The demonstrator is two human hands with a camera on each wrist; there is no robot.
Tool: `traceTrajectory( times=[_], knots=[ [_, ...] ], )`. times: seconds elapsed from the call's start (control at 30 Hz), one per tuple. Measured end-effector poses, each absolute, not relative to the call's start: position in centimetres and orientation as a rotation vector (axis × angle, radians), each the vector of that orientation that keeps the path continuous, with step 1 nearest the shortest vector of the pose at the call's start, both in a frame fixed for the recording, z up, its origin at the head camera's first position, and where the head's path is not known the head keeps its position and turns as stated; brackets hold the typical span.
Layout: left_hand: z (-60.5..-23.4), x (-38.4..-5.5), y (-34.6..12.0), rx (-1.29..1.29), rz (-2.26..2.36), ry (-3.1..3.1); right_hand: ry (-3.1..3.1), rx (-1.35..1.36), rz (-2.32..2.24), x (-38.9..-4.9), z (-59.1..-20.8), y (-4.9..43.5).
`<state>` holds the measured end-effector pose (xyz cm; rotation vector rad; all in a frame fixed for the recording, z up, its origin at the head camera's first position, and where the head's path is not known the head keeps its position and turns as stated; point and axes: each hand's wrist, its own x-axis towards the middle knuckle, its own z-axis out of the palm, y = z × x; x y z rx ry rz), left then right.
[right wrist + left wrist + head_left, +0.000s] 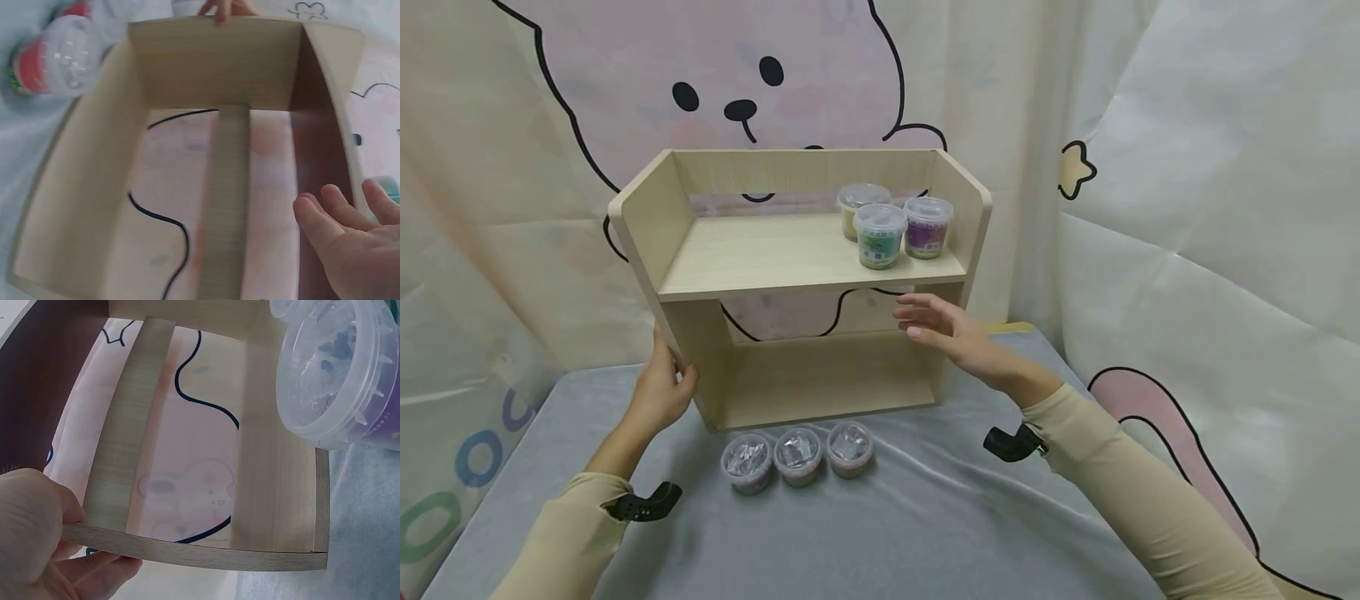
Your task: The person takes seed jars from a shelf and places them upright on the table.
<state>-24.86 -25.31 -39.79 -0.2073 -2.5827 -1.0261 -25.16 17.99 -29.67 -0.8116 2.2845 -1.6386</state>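
A small two-tier wooden shelf [820, 287] stands on the table. My left hand [661, 387] grips the edge of its left side panel, thumb on the inner face and fingers outside, as the left wrist view shows. In front of the right part of the lower opening, my right hand [943, 333] hovers with its fingers extended and holds nothing. On the upper board sit a tub with a yellowish label [850, 225], a teal tub [880, 242] and a purple tub [928, 229], all with clear lids. Below my right hand, the shelf's lower board [835, 408] shows.
Three lidded tubs stand in a row on the blue-grey tablecloth before the shelf: a left tub [747, 463], a middle tub [798, 457] and a right tub [849, 449]. A cartoon-printed curtain [985, 83] hangs close behind the shelf.
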Motion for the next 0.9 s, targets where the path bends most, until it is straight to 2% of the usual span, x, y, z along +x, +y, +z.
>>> traceTrajectory(
  times=[0.4,0.9],
  knots=[
    [-40.0,-24.6,-25.2,-0.214,-1.027,-2.589,2.380,-0.759,-1.799,-25.5,-24.7,18.1],
    [-39.9,-24.7,-25.3,-0.243,-1.038,-2.575,2.350,-0.661,-1.889,-28.3,-23.3,15.6]
  ],
)
